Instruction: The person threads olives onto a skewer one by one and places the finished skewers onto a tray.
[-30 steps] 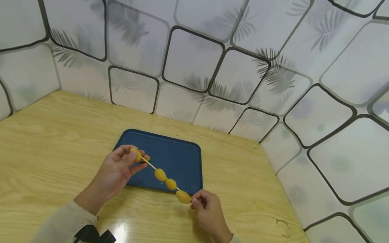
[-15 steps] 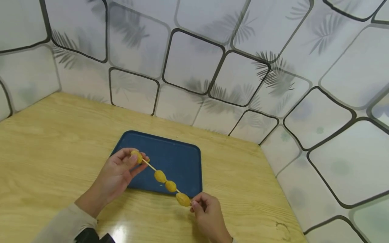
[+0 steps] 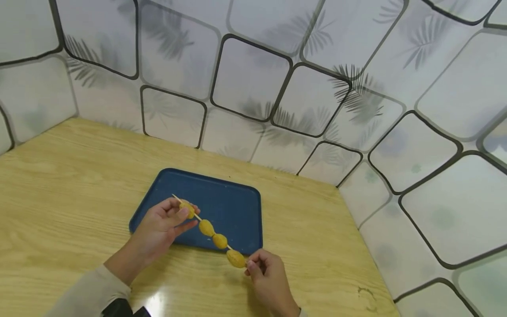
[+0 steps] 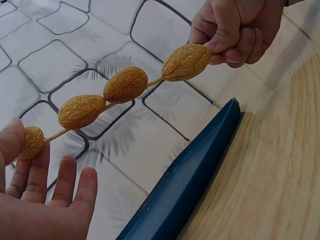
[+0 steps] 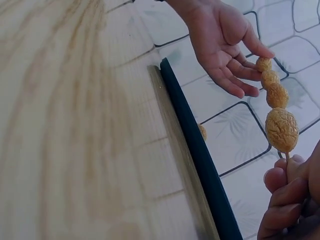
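Observation:
A thin wooden skewer [image 3: 198,217] slants across the head view, with several wrinkled golden-brown oval balls on it. My left hand [image 3: 160,226] pinches the farthest ball [image 3: 188,211] between thumb and fingers, its other fingers spread in the left wrist view. The skewer's tip sticks out past that ball. Down at the near end, my right hand [image 3: 270,277] pinches the skewer just below the last ball [image 3: 236,259]. In the right wrist view the wrinkled ball [image 5: 281,130] sits just above the right fingers.
Under the hands a dark blue tray [image 3: 233,196] lies on the wood-grain table [image 3: 317,246]. Another golden-brown ball [image 5: 202,131] shows partly behind the tray's edge in the right wrist view. A patterned wall [image 3: 253,79] rises behind the table.
My left hand has slid the far ball along the skewer toward the others, and the skewer's tip now shows beyond it. My right hand keeps its hold, nearly still.

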Demonstrator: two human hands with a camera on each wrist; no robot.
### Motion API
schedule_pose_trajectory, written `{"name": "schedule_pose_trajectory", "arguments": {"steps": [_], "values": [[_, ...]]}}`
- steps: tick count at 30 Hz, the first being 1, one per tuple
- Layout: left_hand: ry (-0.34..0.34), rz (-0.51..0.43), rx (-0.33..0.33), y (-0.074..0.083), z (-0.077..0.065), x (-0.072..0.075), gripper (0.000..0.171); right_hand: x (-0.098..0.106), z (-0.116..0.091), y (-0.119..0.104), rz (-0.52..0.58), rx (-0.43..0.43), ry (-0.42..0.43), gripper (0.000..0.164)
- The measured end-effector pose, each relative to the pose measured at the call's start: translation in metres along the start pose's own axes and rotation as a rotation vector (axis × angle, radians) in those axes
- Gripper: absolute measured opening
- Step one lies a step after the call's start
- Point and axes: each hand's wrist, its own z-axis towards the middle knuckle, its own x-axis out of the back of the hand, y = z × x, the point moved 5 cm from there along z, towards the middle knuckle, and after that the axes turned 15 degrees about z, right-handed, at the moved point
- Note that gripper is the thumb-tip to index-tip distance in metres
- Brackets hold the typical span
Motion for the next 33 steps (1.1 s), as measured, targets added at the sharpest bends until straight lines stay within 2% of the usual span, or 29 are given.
{"name": "schedule_pose_trajectory", "arguments": {"steps": [5,12,23,33], "values": [[-0.006,-0.001,0.042,-0.003,-0.001,-0.002,0.005,0.000,-0.001,-0.002,-0.019,0.025,0.003,0.014],[0.036,0.015,0.116,-0.009,-0.002,-0.004,0.003,-0.001,-0.003,-0.002,-0.009,0.017,0.010,0.014],[0.070,0.038,0.147,-0.014,0.000,-0.004,0.005,0.000,0.000,-0.005,-0.050,0.045,0.018,0.014],[0.125,0.072,0.086,-0.017,0.001,-0.006,0.007,0.000,-0.001,-0.006,-0.035,0.051,0.019,0.014]]}}
